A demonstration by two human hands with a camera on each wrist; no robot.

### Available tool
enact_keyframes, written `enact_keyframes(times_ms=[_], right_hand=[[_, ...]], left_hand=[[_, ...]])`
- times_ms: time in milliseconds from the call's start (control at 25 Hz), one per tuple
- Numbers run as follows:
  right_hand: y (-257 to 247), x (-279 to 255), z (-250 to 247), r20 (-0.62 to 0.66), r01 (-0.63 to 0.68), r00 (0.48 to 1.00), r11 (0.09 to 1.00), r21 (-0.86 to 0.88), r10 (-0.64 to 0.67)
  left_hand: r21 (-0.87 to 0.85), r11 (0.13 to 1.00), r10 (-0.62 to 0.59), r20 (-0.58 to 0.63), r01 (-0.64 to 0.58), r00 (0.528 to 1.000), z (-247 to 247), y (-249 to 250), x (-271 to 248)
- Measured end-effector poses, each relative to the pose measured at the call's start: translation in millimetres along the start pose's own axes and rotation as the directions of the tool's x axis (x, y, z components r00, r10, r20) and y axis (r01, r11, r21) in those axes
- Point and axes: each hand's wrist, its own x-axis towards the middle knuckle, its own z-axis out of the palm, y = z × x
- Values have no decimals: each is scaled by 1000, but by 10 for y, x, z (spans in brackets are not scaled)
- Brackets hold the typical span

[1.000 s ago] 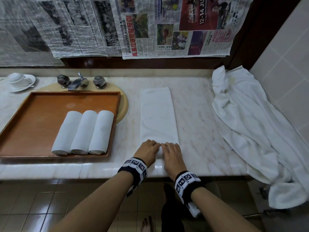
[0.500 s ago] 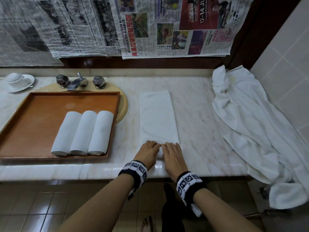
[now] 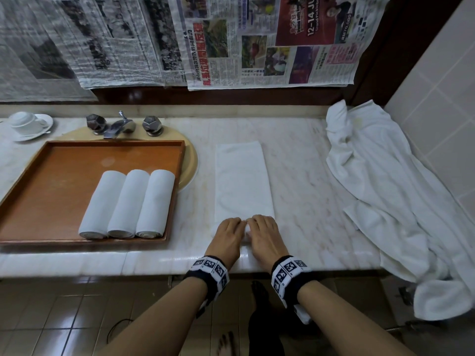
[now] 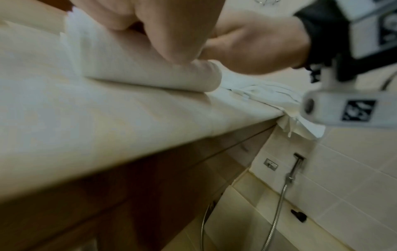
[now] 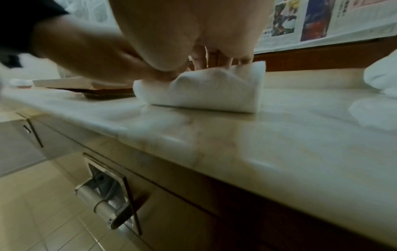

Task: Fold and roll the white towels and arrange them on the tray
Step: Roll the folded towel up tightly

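Towel (image 3: 241,181), folded into a long narrow strip, lay flat on the marble counter (image 3: 308,176) just right of the tray (image 3: 51,181), running from the near edge toward the back wall. Its near end had been turned up into a short, thick roll (image 5: 206,90), seen most clearly from both wrist views. The left hand (image 3: 227,237) and right hand (image 3: 264,238) sat side by side on that roll, nearly touching each other, palms down. Each grip was closed on the roll: fingers (image 5: 244,58) of the right hand curled over its far side, and the left thumb (image 4: 182,45) pressed onto its near face. Three rolled towels (image 3: 128,204) lay side by side in the right part of the tray, touching one another, their ends toward the tray's near rim. The tray rested over a beige basin (image 3: 191,163), with a tap (image 3: 120,125) behind it. A cup on a saucer (image 3: 28,124) stood at the far left of the counter. A large crumpled white cloth (image 3: 380,181) was heaped at the right end, well apart from the strip and draped over the counter's front edge. Newspaper sheets (image 3: 257,39) hung on the wall above.
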Motion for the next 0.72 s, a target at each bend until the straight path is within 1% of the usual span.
enact_keyframes(times_ms=[40, 80, 120, 160, 200, 240, 280, 360, 400, 480, 560, 600, 640, 720], right_hand=[[-1, -42, 37, 0, 10, 1000, 1000, -23, -10], [10, -69, 61, 23, 4, 1000, 999, -43, -3], [22, -62, 47, 31, -3, 1000, 999, -43, 4], [23, -25, 14, 15, 3, 1000, 999, -37, -2], [33, 20, -20, 0, 8, 1000, 1000, -17, -8], [43, 68, -66, 16, 8, 1000, 1000, -1, -8], [44, 105, -120, 82, 8, 997, 1000, 1, -8], [60, 145, -163, 123, 8, 992, 1000, 5, -8], [63, 152, -155, 135, -12, 991, 1000, 5, 12], [23, 87, -120, 91, -33, 995, 999, 14, 32], [-24, -3, -62, 39, -29, 999, 1000, -9, 29], [-5, -37, 4, 10, -23, 1000, 999, -34, 23], [22, -54, 34, -3, -18, 1000, 998, -64, 18], [55, -15, -12, 11, -11, 1000, 999, -41, 12]], left_hand=[[-1, 1000, -23, 55, 23, 998, -62, -12, 80], [7, 999, -40, 134, 39, 990, -132, 2, 154], [37, 998, -59, 172, 54, 983, -166, 17, 224], [48, 995, -95, 179, 88, 979, -169, 16, 252], [38, 992, -125, 159, 121, 979, -179, 45, 242], [47, 990, -141, 126, 136, 982, -191, 92, 186], [46, 992, -117, 67, 114, 991, -183, 128, 104], [41, 999, -22, 0, 22, 1000, -86, 144, -89], [30, 999, 9, 4, -9, 1000, -66, 125, -157], [12, 1000, 23, 9, -23, 1000, -63, 75, -160], [24, 1000, -13, 18, 12, 1000, -111, 56, -9], [20, 999, -29, 54, 28, 998, -149, 43, 73], [19, 999, -46, 107, 44, 993, -190, 47, 143], [28, 996, -93, 136, 90, 986, -198, 41, 225]])
